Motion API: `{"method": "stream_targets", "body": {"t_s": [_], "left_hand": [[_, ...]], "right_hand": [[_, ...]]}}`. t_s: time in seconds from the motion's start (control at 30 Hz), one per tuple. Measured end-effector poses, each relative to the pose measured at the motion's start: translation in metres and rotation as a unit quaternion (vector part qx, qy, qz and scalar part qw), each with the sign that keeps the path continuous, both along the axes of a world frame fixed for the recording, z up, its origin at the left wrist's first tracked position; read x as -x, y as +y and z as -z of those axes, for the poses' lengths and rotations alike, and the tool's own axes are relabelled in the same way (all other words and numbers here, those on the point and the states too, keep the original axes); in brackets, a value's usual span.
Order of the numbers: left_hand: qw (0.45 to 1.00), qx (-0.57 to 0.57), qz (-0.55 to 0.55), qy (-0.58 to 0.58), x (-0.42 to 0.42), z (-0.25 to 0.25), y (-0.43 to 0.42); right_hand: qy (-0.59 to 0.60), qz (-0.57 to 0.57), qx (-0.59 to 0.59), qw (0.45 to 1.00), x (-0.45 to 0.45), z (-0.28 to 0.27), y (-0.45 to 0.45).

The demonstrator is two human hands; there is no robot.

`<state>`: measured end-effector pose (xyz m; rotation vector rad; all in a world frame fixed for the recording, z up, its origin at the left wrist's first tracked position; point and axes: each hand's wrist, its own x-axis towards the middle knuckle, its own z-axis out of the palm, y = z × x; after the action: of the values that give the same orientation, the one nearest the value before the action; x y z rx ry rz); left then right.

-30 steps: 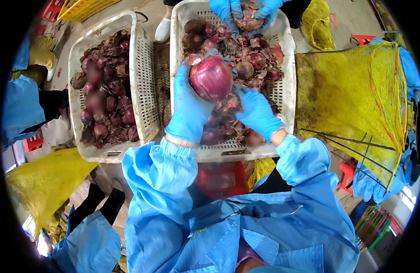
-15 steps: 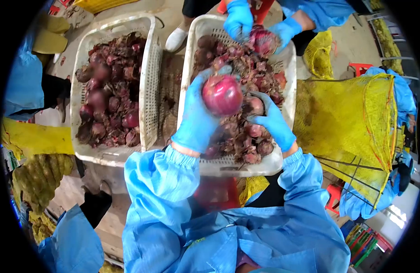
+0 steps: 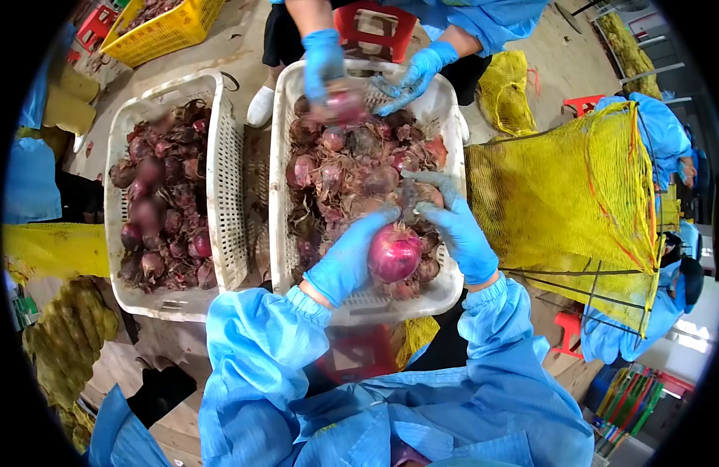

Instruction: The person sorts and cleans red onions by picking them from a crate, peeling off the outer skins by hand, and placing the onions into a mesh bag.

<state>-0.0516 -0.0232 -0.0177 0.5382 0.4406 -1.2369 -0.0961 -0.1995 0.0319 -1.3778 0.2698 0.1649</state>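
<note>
My left hand [image 3: 353, 255], in a blue glove, is closed around a peeled, shiny red onion [image 3: 394, 253] over the near part of a white plastic crate [image 3: 278, 233]. Just to its right, my gloved right hand [image 3: 462, 233] grips a duller onion [image 3: 419, 201], partly hidden by the fingers. Under both hands the crate is heaped with red onions and loose dry skins [image 3: 336, 175]. Across the crate, a co-worker's gloved hand [image 3: 323, 62] holds a motion-blurred onion [image 3: 340, 107]; their other hand [image 3: 420, 76] is beside it with fingers spread.
A second white crate [image 3: 219, 171] of red onions stands on the left. Yellow mesh [image 3: 562, 202] is stretched over a frame on the right. A yellow crate [image 3: 169, 35] and red stools [image 3: 375, 31] are at the back. Other people in blue stand around.
The view has shifted, with the crates now lower and farther left. My left hand has drawn the shiny onion nearer to me. The co-worker's hands have separated, one carrying an onion left.
</note>
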Motion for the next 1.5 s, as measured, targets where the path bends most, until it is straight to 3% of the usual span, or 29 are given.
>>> {"method": "stream_targets", "body": {"t_s": [0.07, 0.17, 0.27, 0.37, 0.7, 0.83, 0.9, 1.1, 1.2, 1.5], "left_hand": [[0.999, 0.036, -0.002, -0.022, 0.000, -0.003, -0.003], [0.989, -0.023, -0.037, -0.141, 0.004, 0.003, -0.011], [0.985, -0.043, -0.041, -0.164, 0.008, 0.013, -0.010], [0.977, -0.071, -0.040, -0.196, 0.012, 0.016, -0.011], [0.956, -0.048, -0.053, -0.285, 0.020, 0.021, -0.006], [0.963, -0.030, -0.051, -0.262, 0.017, 0.007, -0.004], [0.961, 0.009, -0.061, -0.269, 0.018, 0.001, 0.004], [0.959, -0.021, -0.080, -0.271, 0.020, 0.015, -0.008], [0.961, 0.021, -0.080, -0.262, 0.022, 0.016, -0.007], [0.945, -0.045, -0.053, -0.319, 0.024, 0.016, -0.004]], "right_hand": [[-0.009, -0.020, 0.079, 0.997, 0.001, 0.007, -0.004], [0.044, 0.015, 0.016, 0.999, 0.003, 0.009, -0.003], [0.045, 0.046, -0.012, 0.998, 0.005, 0.017, 0.005], [-0.015, 0.046, 0.117, 0.992, 0.005, 0.023, 0.011], [-0.086, 0.066, 0.123, 0.986, 0.002, 0.039, 0.022], [-0.104, 0.021, 0.181, 0.978, 0.004, 0.041, 0.019], [-0.029, -0.002, 0.125, 0.992, 0.000, 0.023, 0.022], [-0.029, -0.008, 0.165, 0.986, 0.002, 0.008, 0.025], [-0.028, -0.005, 0.184, 0.982, 0.005, 0.005, 0.028], [-0.034, -0.017, 0.166, 0.985, 0.007, 0.020, 0.024]]}}
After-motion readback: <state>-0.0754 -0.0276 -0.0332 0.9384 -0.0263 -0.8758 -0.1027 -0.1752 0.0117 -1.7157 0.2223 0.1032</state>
